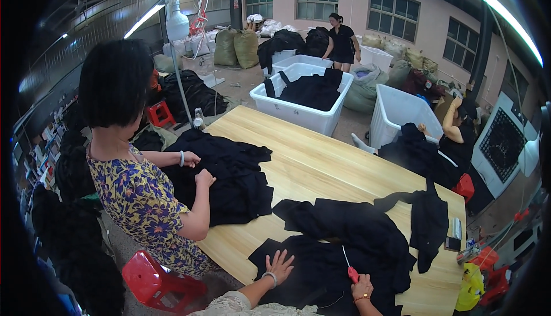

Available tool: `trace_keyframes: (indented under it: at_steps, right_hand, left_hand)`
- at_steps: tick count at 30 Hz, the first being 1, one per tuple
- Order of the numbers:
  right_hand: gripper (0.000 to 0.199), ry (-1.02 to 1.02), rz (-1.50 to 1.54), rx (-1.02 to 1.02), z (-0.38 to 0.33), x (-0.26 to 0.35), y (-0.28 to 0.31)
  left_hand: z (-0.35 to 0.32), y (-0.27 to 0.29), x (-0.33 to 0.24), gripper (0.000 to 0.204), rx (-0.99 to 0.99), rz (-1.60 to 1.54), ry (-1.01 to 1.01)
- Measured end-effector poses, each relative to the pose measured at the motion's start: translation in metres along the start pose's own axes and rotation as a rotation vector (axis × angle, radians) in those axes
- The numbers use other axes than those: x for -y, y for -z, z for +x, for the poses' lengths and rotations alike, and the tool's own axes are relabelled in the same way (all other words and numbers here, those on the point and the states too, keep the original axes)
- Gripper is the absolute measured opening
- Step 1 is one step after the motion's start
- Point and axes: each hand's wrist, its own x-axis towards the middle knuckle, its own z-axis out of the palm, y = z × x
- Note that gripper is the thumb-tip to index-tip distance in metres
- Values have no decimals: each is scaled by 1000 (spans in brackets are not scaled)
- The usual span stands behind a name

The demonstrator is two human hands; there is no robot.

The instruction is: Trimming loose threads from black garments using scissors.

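At the worktop's near edge: a matte black flat piece of cloth (307, 258) lies spread on the pale wood-grain worktop (333, 170), directly before the wearer, probably so that both hands can reach it.

Left hand: the wearer's left hand (280, 267), banded at the wrist, rests palm down on the left part of that cloth, fingers fanned apart and gripping nothing; it seems to act as a weight against slipping or creasing.

Right hand: the wearer's right hand (361, 287) curls around the handle of a slim red-handled tool with a thin pale shaft (353, 273).

Tool: its shaft points away from the body above the black fabric; holding it by the handle presumably leaves the shaft free and steerable. Whether the tip touches cloth, I cannot tell.

Black bundle: a long, loosely folded black cloth bundle (350, 221) lies just beyond, against the flat piece, apparently for easy reach; black on black hides the exact border.

Co-worker: a person in a yellow-and-purple flowered dress (135, 192) stands at the left side, both hands over a heap of black garments (229, 178).

White bin: a rectangular white plastic bin (295, 111) holding black cloth stands near the far edge, its closeness perhaps saving steps.
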Motion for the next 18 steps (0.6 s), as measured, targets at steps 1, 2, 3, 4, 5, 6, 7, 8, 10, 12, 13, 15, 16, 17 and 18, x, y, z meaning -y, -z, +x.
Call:
trace_keyframes:
  at_steps: [1,2,3,4,5,6,7,8,10,12,13,15,16,17,18]
  right_hand:
    - [24,5,1,-10,0,-1,0]
    - [24,11,3,-19,0,-1,0]
    - [24,17,3,-15,1,-1,-1]
    - [24,15,-1,-30,0,-2,-1]
    - [24,13,-6,-45,0,-3,-1]
    - [24,21,-6,-42,1,-4,-2]
    - [26,15,2,-59,2,-5,-3]
    - [27,10,10,-76,3,-5,-4]
    - [27,6,3,-79,4,-6,-5]
    - [27,13,-2,-80,6,-5,-7]
    - [28,31,-5,-87,7,-3,-8]
    - [27,57,-17,-77,8,0,-9]
    - [26,64,-27,-63,10,-6,-14]
    - [25,98,30,-150,12,-31,-36]
    - [25,161,38,-132,15,-29,-39]
  left_hand:
    - [0,0,0,48,-7,4,-4]
    - [1,0,0,48,-14,8,-9]
    - [1,-1,0,48,-15,7,-1]
    - [1,-1,1,48,-17,-2,-11]
    - [2,-2,1,48,-19,-11,-20]
    - [4,-3,1,49,-16,46,-8]
    - [5,-5,1,49,-19,45,-1]
    - [7,-5,1,49,-19,50,-6]
    - [8,-4,-1,49,-3,61,-8]
    - [8,-1,-2,49,-3,69,8]
    - [6,1,-1,49,-1,80,18]
    - [3,3,0,48,31,120,60]
    - [6,2,-3,48,53,164,63]
    - [12,2,-12,49,93,207,59]
    - [13,-1,-12,49,105,236,54]
